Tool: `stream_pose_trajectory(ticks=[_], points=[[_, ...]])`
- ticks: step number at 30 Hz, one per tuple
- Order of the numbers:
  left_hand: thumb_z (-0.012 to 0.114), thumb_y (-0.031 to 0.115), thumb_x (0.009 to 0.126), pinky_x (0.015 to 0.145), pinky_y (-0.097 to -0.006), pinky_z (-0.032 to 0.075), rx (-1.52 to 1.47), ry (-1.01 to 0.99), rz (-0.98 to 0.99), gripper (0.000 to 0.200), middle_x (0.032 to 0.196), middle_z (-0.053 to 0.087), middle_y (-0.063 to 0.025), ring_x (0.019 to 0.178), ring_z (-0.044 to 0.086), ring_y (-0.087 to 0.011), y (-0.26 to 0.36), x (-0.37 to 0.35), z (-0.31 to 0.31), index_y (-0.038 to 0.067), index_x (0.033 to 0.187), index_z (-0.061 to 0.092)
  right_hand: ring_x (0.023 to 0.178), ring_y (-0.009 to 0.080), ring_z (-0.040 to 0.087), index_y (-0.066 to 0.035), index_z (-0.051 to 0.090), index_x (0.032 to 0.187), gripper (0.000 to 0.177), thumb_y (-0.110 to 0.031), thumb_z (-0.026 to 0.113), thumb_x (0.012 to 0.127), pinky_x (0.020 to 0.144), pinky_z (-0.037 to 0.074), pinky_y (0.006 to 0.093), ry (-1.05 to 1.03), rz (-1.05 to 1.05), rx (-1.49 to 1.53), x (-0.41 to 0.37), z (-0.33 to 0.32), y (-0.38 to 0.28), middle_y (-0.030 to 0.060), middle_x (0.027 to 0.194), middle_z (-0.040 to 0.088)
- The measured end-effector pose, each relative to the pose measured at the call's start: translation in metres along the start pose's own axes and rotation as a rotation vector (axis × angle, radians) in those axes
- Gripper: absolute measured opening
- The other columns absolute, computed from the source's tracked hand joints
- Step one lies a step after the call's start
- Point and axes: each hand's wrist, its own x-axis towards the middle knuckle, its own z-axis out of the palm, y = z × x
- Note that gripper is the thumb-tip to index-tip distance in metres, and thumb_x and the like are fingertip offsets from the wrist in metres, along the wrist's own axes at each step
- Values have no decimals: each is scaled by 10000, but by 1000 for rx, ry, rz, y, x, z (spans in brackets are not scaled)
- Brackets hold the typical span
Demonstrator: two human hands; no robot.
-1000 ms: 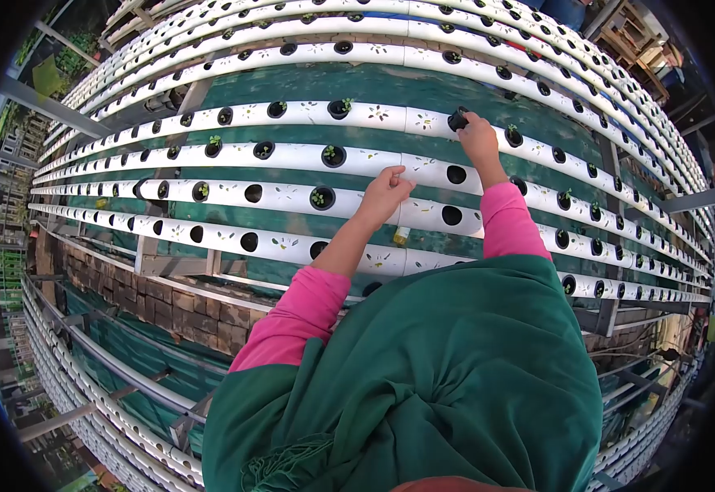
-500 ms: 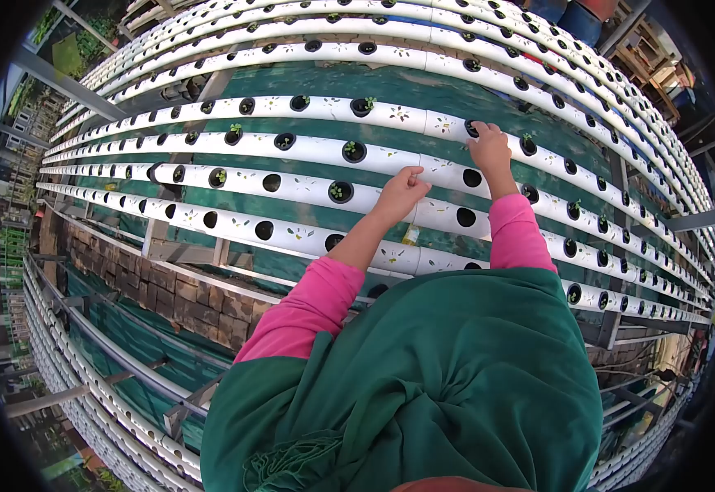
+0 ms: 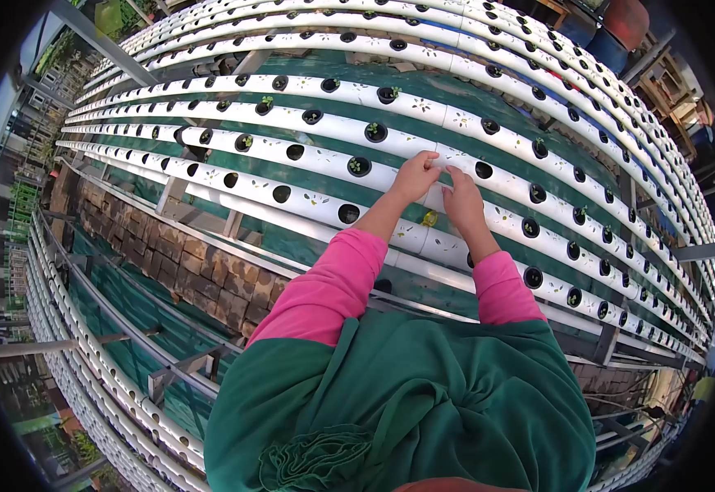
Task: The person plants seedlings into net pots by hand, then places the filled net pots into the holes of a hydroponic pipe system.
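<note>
Sitting in a white plastic pipe (image 3: 405, 144), left of that pipe's round dark hole (image 3: 484, 170), a round black pot (image 3: 376, 132) holds a small green seedling (image 3: 372, 129). Nearer to the hole, the bare left hand (image 3: 416, 177) has thumb and forefinger tips close together (I cannot tell whether they pinch anything). The bare right hand (image 3: 461, 203), just below-left of the hole, has thumb and forefinger slightly apart. Right of the hole, another black pot (image 3: 537, 196) stands in the same pipe.
</note>
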Motion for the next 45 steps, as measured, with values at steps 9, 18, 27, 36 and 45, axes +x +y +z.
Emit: stream_pose_trajectory(ticks=[9, 18, 27, 36, 45], points=[[595, 102, 867, 725, -281, 528, -68, 76, 24, 342, 878, 635, -88, 782, 664, -160, 2, -5, 5, 28, 1200, 569, 1019, 372, 590, -48, 532, 1229, 475, -56, 674, 776, 864, 482, 431, 38, -5, -50, -6, 5, 3, 210, 1098, 603], [580, 70, 869, 717, -273, 531, -85, 60, 42, 335, 870, 617, -80, 783, 662, -160, 1, -3, 5, 22, 1200, 568, 1011, 373, 591, -47, 539, 1224, 469, -53, 671, 774, 864, 481, 426, 47, 17, -36, -3, 7, 5, 202, 1093, 604], [581, 67, 877, 738, -275, 531, -153, -10, 75, 321, 911, 612, -80, 796, 649, -155, -4, -3, 1, 21, 1194, 566, 1004, 365, 595, -58, 550, 1218, 484, -52, 690, 755, 861, 480, 425, 75, 8, -39, -3, 12, 9, 190, 1089, 608], [642, 181, 871, 823, -288, 482, -78, -302, 137, 432, 1011, 611, -76, 929, 599, -166, 0, 3, -28, 55, 1264, 516, 1020, 298, 604, -88, 571, 1226, 536, -69, 735, 716, 872, 491, 371, 66, 217, 8, 4, 14, 11, 159, 1122, 611], [590, 157, 907, 862, -272, 490, -224, -280, 65, 399, 1044, 576, -62, 952, 577, -131, 1, 23, -192, 14, 1269, 505, 1125, 331, 553, -116, 590, 1215, 519, -9, 710, 721, 971, 445, 386, 162, 322, -75, -1, 24, -5, 159, 1183, 593]])
